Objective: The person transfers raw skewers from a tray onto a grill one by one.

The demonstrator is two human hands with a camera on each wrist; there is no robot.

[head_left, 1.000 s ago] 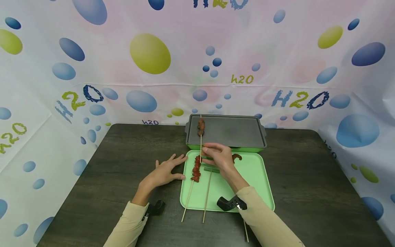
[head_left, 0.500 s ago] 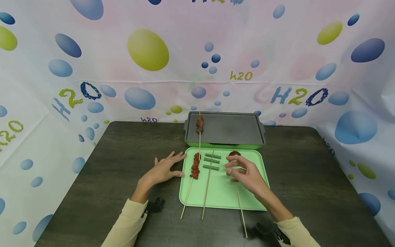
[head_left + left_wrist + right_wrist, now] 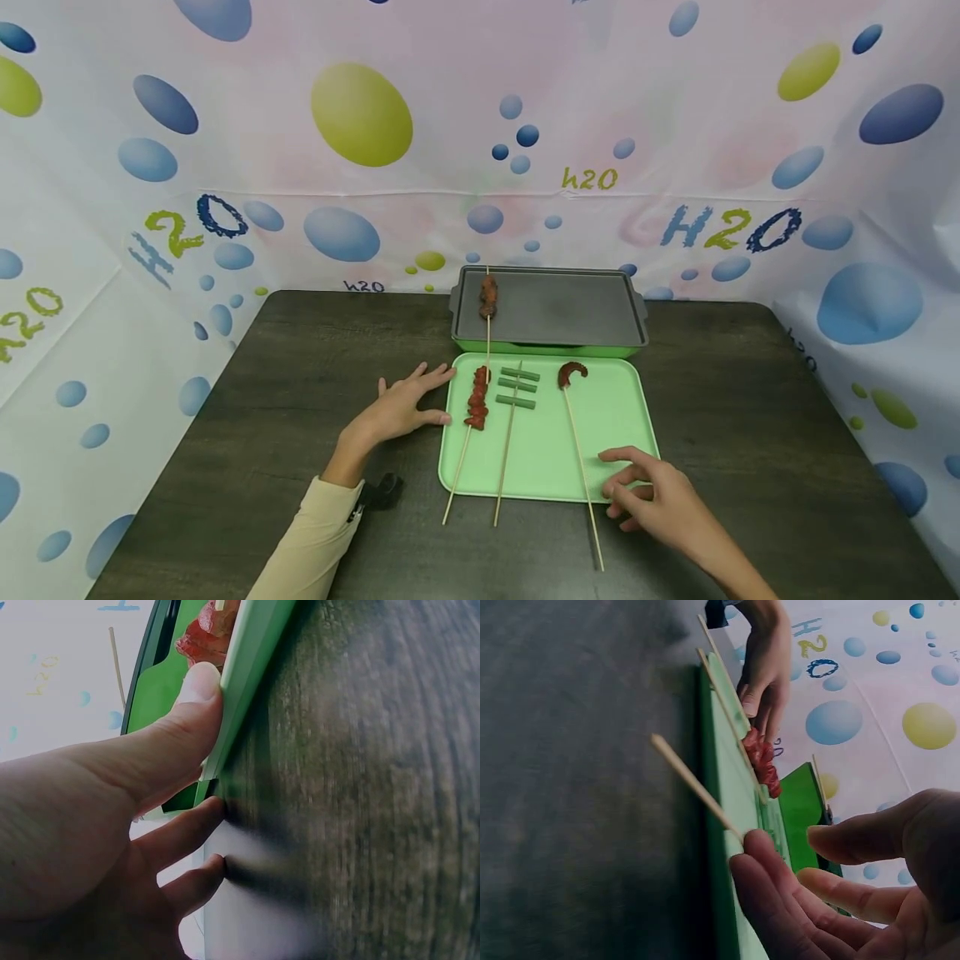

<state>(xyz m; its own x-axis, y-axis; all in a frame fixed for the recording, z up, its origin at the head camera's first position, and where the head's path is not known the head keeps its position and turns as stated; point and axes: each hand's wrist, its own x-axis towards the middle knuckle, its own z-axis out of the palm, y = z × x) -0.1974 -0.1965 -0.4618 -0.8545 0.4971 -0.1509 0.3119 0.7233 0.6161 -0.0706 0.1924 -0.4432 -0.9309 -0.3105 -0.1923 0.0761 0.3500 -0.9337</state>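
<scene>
My left hand (image 3: 393, 414) lies with fingers spread at the left edge of the light green tray (image 3: 547, 458); its thumb touches the rim in the left wrist view. Beside it on the tray is a skewer of red meat chunks (image 3: 477, 402). A skewer with several green stalk pieces (image 3: 516, 402) lies to its right. Farther right is a skewer tipped with a curled reddish-brown piece (image 3: 572, 372), its stick jutting past the front rim. My right hand (image 3: 660, 500), fingers loosely bent and thumb apart, hovers close to that stick (image 3: 694, 784).
Behind the tray stands a grey griddle (image 3: 570, 308) with a green base. A browned meat skewer (image 3: 488, 298) lies at its left, the stick reaching over the tray. The dark wooden table (image 3: 315, 350) meets a patterned sheet (image 3: 450, 100) at the back.
My right hand has moved from the browned skewer's stick at the griddle, rightward and toward me, to the curled piece's stick. The left hand stays at the tray edge.
</scene>
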